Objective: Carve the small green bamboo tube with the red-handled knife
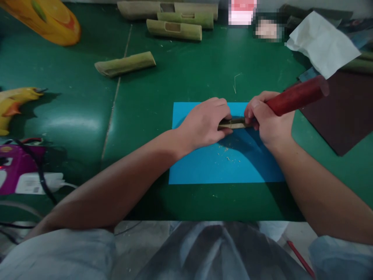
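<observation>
My left hand (208, 122) is closed on a small bamboo piece (235, 123) and holds it down on a blue sheet (224, 167) on the green table. Gripped in the fist of my right hand (266, 118) is a tool with a red wooden handle (297, 96), which sticks out up and to the right. The tool's working end meets the bamboo piece between my two hands and is hidden by my fingers. Pale shavings (230, 155) lie on the blue sheet below my hands.
Several cut bamboo tubes (175, 29) lie at the table's far side, one more (125, 64) nearer. A yellow glue gun (14, 103) and power strip (37, 182) sit at left. White paper (320, 41) and a dark brown sheet (344, 112) lie at right.
</observation>
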The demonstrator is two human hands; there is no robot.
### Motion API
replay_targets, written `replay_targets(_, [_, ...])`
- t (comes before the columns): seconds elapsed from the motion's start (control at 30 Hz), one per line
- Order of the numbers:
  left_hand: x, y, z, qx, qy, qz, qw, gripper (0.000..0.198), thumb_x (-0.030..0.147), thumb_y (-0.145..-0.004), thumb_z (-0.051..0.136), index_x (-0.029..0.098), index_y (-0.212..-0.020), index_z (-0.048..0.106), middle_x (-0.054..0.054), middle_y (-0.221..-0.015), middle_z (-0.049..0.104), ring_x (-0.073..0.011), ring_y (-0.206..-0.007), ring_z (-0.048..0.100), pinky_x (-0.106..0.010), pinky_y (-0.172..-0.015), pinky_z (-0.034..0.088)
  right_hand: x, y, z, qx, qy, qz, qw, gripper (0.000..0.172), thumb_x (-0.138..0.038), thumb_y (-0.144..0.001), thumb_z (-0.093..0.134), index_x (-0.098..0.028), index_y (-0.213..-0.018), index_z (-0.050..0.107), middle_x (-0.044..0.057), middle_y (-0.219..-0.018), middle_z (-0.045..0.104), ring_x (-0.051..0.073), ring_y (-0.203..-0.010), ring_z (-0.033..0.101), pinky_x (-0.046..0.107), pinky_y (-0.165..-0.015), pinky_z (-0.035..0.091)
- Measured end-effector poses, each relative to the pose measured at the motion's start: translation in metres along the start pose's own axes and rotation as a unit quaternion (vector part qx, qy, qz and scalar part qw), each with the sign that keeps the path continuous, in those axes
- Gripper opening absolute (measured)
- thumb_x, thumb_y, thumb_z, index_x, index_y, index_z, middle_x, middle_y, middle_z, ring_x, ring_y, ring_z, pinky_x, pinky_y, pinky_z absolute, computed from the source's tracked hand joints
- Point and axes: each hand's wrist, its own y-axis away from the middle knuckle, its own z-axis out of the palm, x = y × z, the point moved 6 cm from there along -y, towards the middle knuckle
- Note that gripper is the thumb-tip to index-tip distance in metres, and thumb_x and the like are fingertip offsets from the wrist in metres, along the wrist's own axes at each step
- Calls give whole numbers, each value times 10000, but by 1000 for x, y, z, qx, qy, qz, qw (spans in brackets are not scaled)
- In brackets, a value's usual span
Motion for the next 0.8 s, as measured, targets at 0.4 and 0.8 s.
replay_targets(0.4, [1,1,2,12,-9,20,1000,114,280,-1040,795,215,-1127,760,-111,-1222,802,-336,-1183,734,-450,-989,556,2,1,-4,68,-23,-30,997,391,-385,-931,858,-297,-641,611,-17,-635,628,154,-524,490,356,-517,401])
replay_targets(0.8, [-1,1,4,16,-12,12,1000,177,301,-1042,823,195,-1175,774,-117,-1219,808,-348,-1193,759,-455,-971,555,4,0,-5,46,-19,-30,998,355,-345,-943,789,-294,-649,597,-2,-655,624,181,-620,585,396,-659,495])
